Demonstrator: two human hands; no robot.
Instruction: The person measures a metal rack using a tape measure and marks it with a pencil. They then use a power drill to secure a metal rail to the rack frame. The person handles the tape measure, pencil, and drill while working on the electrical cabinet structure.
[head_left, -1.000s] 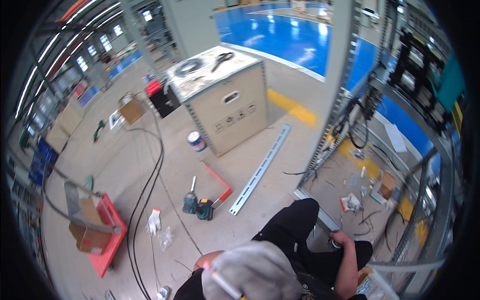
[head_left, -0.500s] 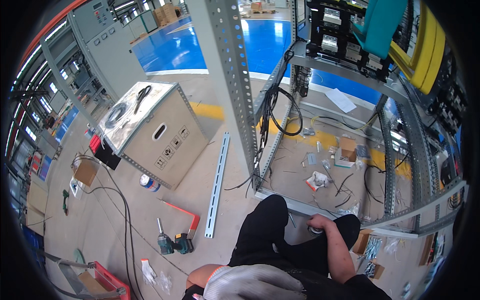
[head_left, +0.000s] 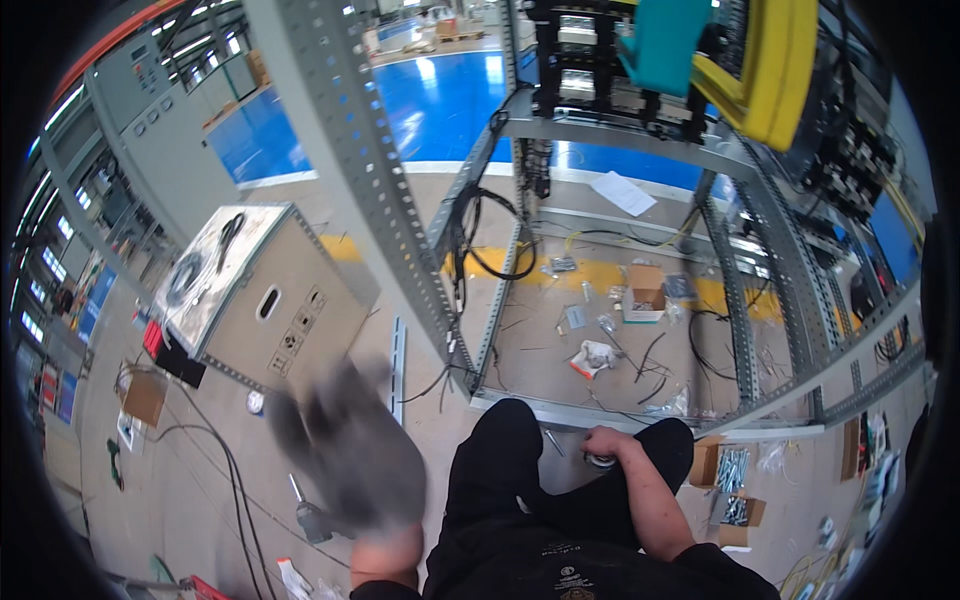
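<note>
My left hand (head_left: 355, 460) wears a grey work glove and is raised at left centre, smeared by motion; its fingers look apart, with nothing visible in them. Partly covered by it, a power drill (head_left: 313, 522) lies on the floor. A slotted metal rail (head_left: 398, 360) lies just past the glove. My right hand (head_left: 604, 441) is bare and low between my knees, its fingers closed on a small round pale-rimmed thing (head_left: 600, 461). Most of that thing is hidden under the hand. A short metal rod (head_left: 554, 442) lies on the floor left of it.
A perforated steel frame (head_left: 370, 170) stands ahead, with black cables (head_left: 470, 235) hanging from it. A wooden crate (head_left: 270, 310) is at left. Inside the frame lie an open carton (head_left: 645, 293) and a white glove (head_left: 594, 358). Boxes of bolts (head_left: 733, 468) sit at right.
My left hand has risen from the lower edge toward the crate, now covering part of the drill and rail. The view has shifted; my right hand stays low between my knees.
</note>
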